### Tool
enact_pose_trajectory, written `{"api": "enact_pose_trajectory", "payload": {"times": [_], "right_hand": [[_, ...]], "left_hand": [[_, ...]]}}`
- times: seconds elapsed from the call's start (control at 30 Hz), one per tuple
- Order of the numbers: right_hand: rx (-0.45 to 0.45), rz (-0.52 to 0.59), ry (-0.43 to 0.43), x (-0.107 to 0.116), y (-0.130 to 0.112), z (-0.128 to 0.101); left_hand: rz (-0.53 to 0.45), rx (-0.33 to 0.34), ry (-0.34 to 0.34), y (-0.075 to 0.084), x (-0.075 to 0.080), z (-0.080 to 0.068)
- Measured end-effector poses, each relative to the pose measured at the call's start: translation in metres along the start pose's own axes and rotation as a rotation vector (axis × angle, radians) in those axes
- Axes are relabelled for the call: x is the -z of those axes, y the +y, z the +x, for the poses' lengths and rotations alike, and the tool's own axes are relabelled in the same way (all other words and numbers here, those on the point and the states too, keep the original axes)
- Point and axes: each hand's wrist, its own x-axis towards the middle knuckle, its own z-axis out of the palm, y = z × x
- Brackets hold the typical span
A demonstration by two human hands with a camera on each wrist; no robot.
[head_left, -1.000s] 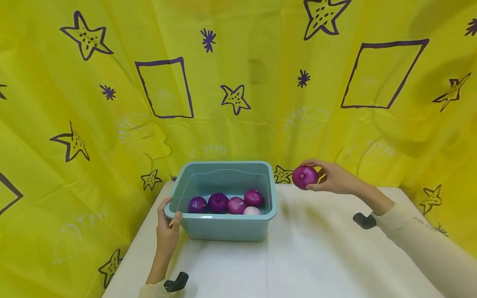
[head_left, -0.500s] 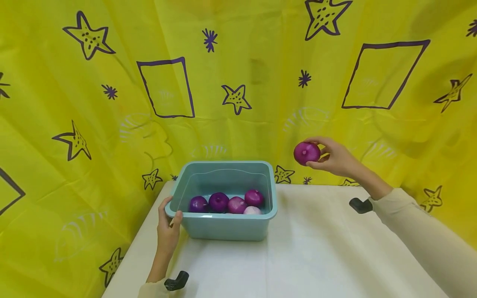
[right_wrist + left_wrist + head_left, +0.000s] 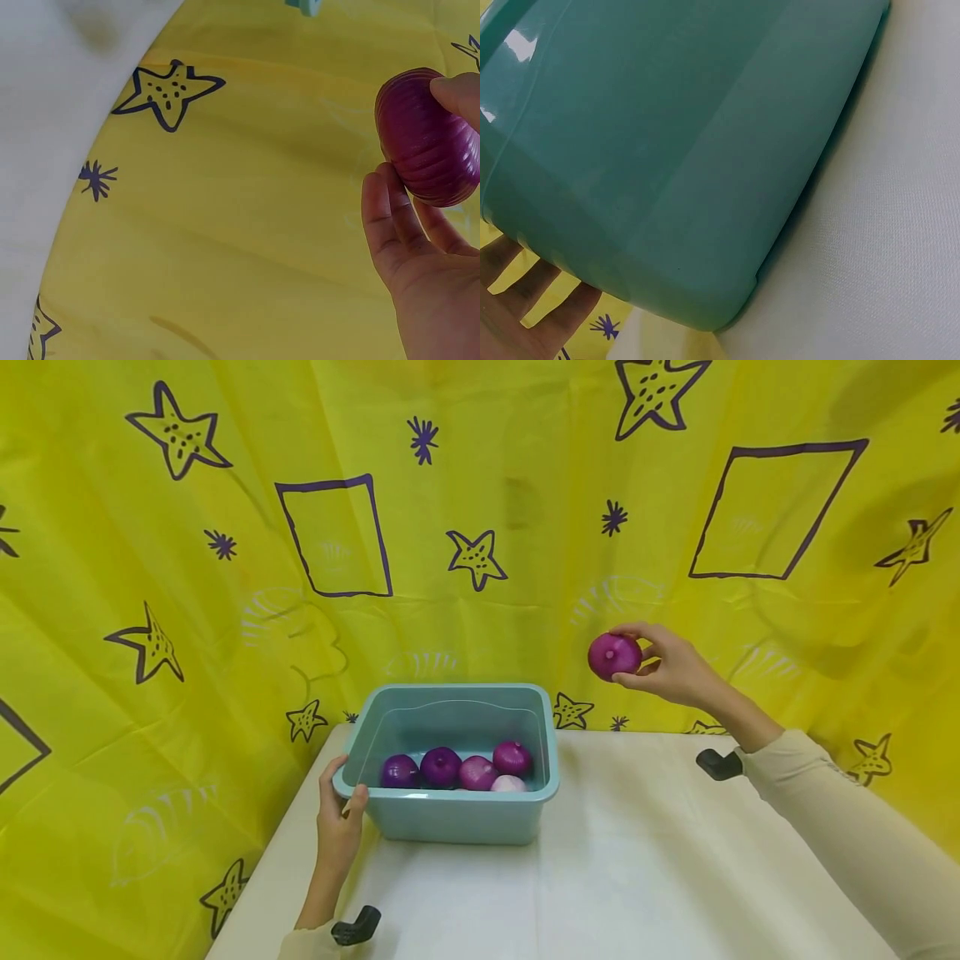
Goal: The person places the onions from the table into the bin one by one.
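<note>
A purple onion (image 3: 613, 657) is up in the air to the right of the bin, pinched between the thumb and fingers of my right hand (image 3: 670, 665). The right wrist view shows the same onion (image 3: 427, 139) with the thumb on one side and fingers on the other. My left hand (image 3: 339, 818) grips the near left corner of a teal plastic bin (image 3: 457, 818), thumb over the front rim. Inside the bin lie several onions, among them a dark purple onion (image 3: 440, 767), a pinkish onion (image 3: 477, 772) and a whitish one (image 3: 508, 783), partly hidden by the front wall.
The bin stands on a white-covered table (image 3: 637, 860). A yellow curtain (image 3: 525, 635) with drawn stars and frames hangs behind and at both sides. A black strap piece (image 3: 356, 927) sits at the left wrist, another black piece (image 3: 718, 764) at the right.
My right hand has risen with the onion from near bin-rim height to well above it, lately drifting slightly left. The left hand and the bin have stayed put.
</note>
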Motion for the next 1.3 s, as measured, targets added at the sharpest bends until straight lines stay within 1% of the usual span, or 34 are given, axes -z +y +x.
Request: {"api": "enact_pose_trajectory", "payload": {"times": [0.23, 0.4, 0.53, 0.67, 0.9, 1.2, 1.3], "right_hand": [[0.013, -0.007, 0.001, -0.001, 0.001, 0.003], [0.028, -0.015, -0.002, -0.001, -0.002, 0.009], [0.051, -0.036, -0.016, -0.003, -0.007, 0.014], [0.079, -0.05, -0.045, -0.009, -0.014, 0.025], [0.141, -0.012, -0.144, -0.035, -0.039, 0.049], [0.191, 0.065, -0.256, -0.085, -0.072, 0.074], [0.209, 0.062, -0.292, -0.101, -0.082, 0.081]], "left_hand": [[0.004, -0.009, 0.001, 0.0, 0.0, 0.001], [0.004, -0.004, -0.001, 0.001, 0.0, 0.001], [0.006, -0.007, -0.005, 0.003, 0.0, 0.002], [0.006, -0.007, -0.002, 0.002, 0.0, 0.002], [-0.004, -0.004, 0.001, 0.0, 0.0, 0.001], [-0.002, -0.005, 0.001, 0.001, 0.0, 0.001], [-0.006, 0.003, 0.001, 0.0, 0.0, 0.0]]}}
